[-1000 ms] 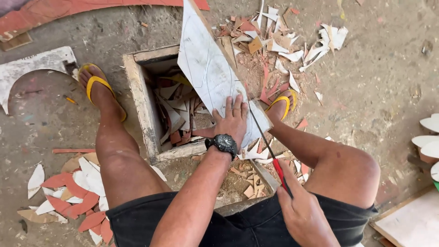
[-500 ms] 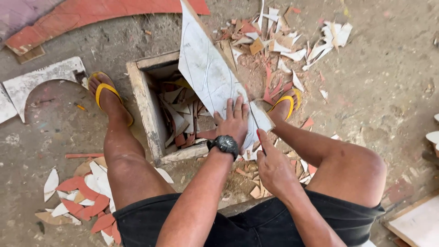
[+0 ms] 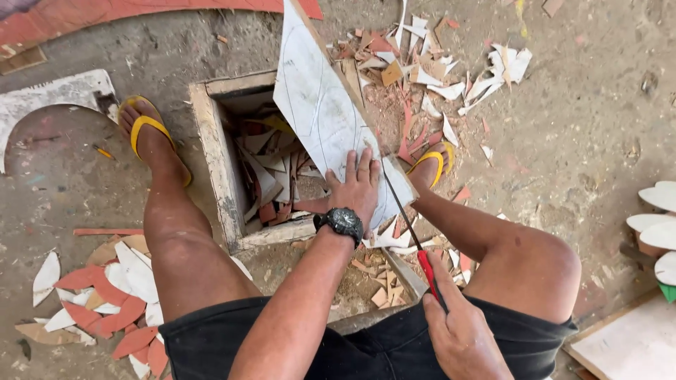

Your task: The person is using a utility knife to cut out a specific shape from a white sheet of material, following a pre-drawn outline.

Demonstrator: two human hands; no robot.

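Dusty concrete floor [image 3: 577,127], offcuts around. Left hand [image 3: 355,188], fingers flat, pins the pale marked sheet [image 3: 320,112] over the wooden box [image 3: 215,151]; right hand [image 3: 461,334] grips the red-handled saw [image 3: 415,243]. Best kept pressed firmly, strokes following the line.

Bare concrete floor [image 3: 577,127], dusty and stained with reddish patches; pretty messy all over. An open wooden box [image 3: 215,151] sits right on it, stuffed with offcuts. Behind the box there's a scatter of white and tan scraps [image 3: 451,70] mixed into sawdust; near the lower left edge, a heap of red and white leaf-shaped pieces [image 3: 105,295]; a curved whitish cutout board [image 3: 53,95] lies flat at the far left; a long red board [image 3: 141,13] runs along the top; white rounded pieces [image 3: 655,225] are stacked at the right edge.
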